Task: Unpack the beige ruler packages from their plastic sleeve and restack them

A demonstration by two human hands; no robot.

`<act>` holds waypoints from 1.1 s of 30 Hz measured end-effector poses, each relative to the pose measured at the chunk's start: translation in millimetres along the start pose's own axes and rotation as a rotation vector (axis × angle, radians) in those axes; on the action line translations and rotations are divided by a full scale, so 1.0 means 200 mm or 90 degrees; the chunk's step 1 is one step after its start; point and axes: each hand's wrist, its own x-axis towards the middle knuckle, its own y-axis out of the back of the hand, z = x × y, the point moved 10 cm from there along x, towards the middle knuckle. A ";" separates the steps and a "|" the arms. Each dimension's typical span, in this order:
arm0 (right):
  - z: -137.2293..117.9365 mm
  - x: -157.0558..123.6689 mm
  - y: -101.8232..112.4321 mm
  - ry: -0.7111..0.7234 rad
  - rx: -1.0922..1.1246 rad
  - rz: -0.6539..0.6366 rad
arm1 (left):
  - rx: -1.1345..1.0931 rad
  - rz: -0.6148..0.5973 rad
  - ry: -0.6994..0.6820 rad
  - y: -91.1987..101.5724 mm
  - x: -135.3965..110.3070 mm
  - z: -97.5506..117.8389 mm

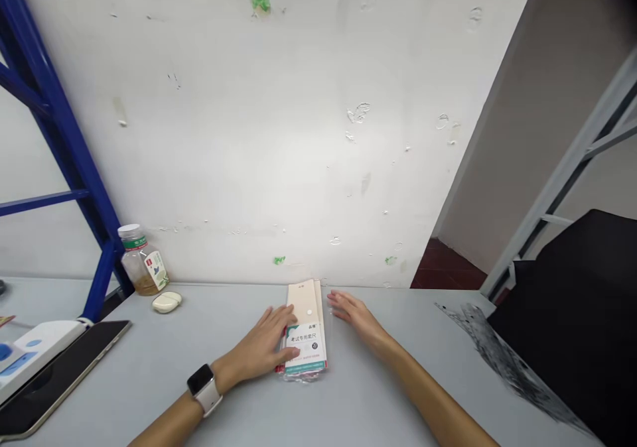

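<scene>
A ruler set pack (306, 346) lies on the grey desk, its white and teal label showing inside clear plastic. From its upper end extends a flat cream-coloured piece (301, 294) with a small white dot; I cannot make out exactly what it is. My left hand (269, 341), wearing a watch with a light strap, rests at the left side of the pack, fingers spread and the fingertips over its edge. Just right of the pack, my right hand (355, 318) lies with its fingers stretched out, close to the clear plastic edge and holding nothing.
At the back left stand a clear jar (144, 261) with a white lid and a cream oval case (167, 302). A dark tablet (64, 374) and a white power strip (30, 354) lie left. The wall rises behind; a black object (577, 314) fills the right.
</scene>
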 end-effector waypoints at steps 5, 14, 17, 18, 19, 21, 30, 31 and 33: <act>-0.02 -0.05 -0.05 0.029 -0.054 -0.072 | -0.003 -0.029 -0.015 0.00 0.02 0.02; -0.03 -0.04 0.03 0.062 -0.216 -0.035 | 0.076 0.046 0.038 0.07 -0.02 -0.09; -0.03 -0.08 0.08 0.130 -0.448 0.018 | 0.151 0.068 0.109 0.11 -0.04 -0.24; -0.02 -0.09 0.08 0.145 -0.518 0.018 | 0.170 0.071 0.136 0.12 -0.04 -0.29; -0.01 -0.10 0.07 0.151 -0.566 0.009 | 0.182 0.073 0.155 0.13 -0.05 -0.33; 0.02 -0.10 0.07 0.145 -0.616 -0.004 | 0.193 0.072 0.172 0.12 -0.06 -0.38; 0.04 -0.14 0.00 0.032 -0.867 -0.093 | 0.253 0.080 0.157 0.09 -0.05 -0.43; 0.04 -0.15 -0.01 0.022 -0.894 -0.102 | 0.263 0.081 0.158 0.09 -0.05 -0.43; 0.03 -0.15 -0.02 0.017 -0.921 -0.108 | 0.275 0.084 0.155 0.09 -0.05 -0.44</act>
